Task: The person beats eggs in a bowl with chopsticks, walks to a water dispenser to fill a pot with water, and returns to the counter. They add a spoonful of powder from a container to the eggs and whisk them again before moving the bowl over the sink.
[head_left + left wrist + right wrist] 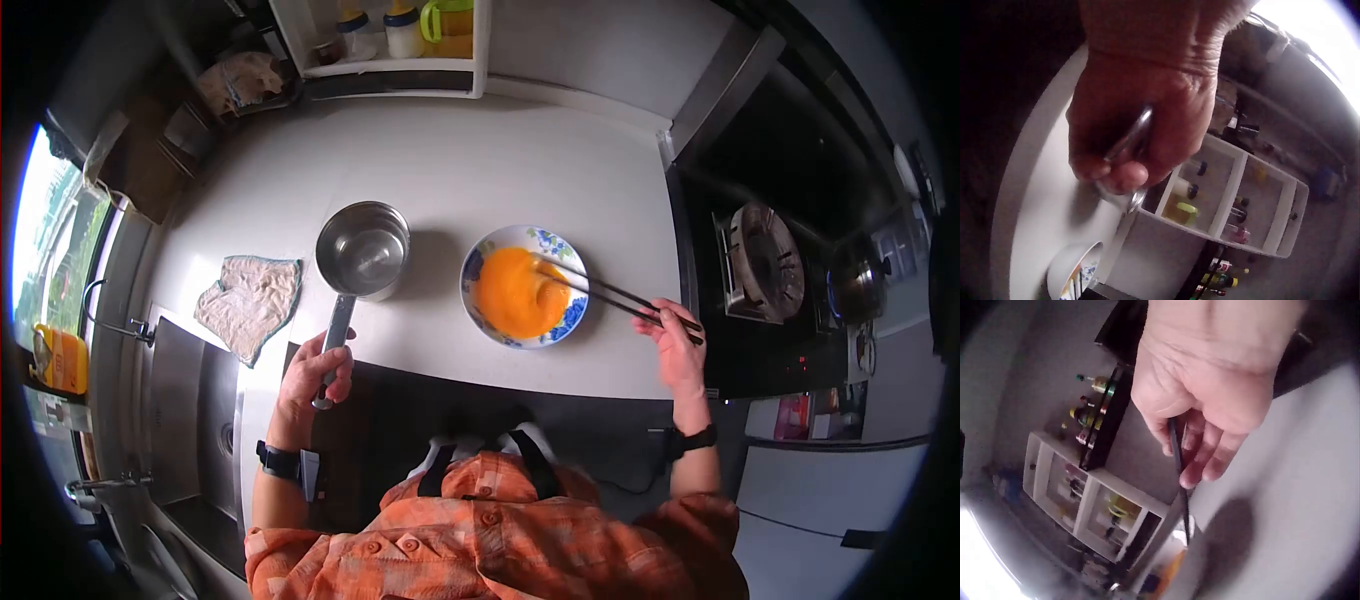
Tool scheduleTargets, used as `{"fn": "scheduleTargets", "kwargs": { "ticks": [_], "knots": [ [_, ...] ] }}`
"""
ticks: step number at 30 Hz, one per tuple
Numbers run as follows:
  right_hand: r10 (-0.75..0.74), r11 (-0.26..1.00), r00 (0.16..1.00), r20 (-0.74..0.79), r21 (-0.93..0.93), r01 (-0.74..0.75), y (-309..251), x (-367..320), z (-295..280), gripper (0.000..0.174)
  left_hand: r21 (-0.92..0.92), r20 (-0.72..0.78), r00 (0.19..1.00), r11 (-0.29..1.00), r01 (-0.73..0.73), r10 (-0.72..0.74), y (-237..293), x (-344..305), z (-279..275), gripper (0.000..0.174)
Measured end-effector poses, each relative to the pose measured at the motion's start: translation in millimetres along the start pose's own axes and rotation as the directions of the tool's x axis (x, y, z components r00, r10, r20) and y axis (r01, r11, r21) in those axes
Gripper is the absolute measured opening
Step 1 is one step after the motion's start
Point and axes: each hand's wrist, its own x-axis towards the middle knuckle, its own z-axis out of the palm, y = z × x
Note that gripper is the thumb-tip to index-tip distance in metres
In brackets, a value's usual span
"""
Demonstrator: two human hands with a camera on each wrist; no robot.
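Note:
My left hand (308, 385) grips the handle (338, 335) of a shiny metal saucepan (329, 238), which sits on the counter with clear liquid inside. In the left wrist view, curled fingers (1129, 177) wrap that handle. Right of the pan stands a white bowl (573, 318) with blue flower patterns. It holds smooth orange-yellow liquid (503, 292) that looks like beaten egg. Between thumb and fingers, my right hand (680, 350) holds dark chopsticks (630, 299), their tips dipping into the liquid. The right wrist view shows a chopstick (1180, 465) running from the fingers toward the bowl.
A crumpled cloth (255, 300) lies left of the saucepan, near the sink (185, 420). A gas burner (765, 265) is set in the dark stove at the right. Jars and a green-handled jug (455, 25) stand in the white shelf (480, 60) behind the counter (430, 140).

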Motion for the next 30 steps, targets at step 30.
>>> {"fn": "scheduleTargets", "kwargs": {
  "ticks": [30],
  "knots": [
    [0.037, 0.993, 0.998, 0.055, -0.111, -0.031, -2, 3, 2, 0.025, 0.338, 0.044, 0.995, 0.939, 0.067, -0.087, 36, -9, 107, 0.034]
  ]
}}
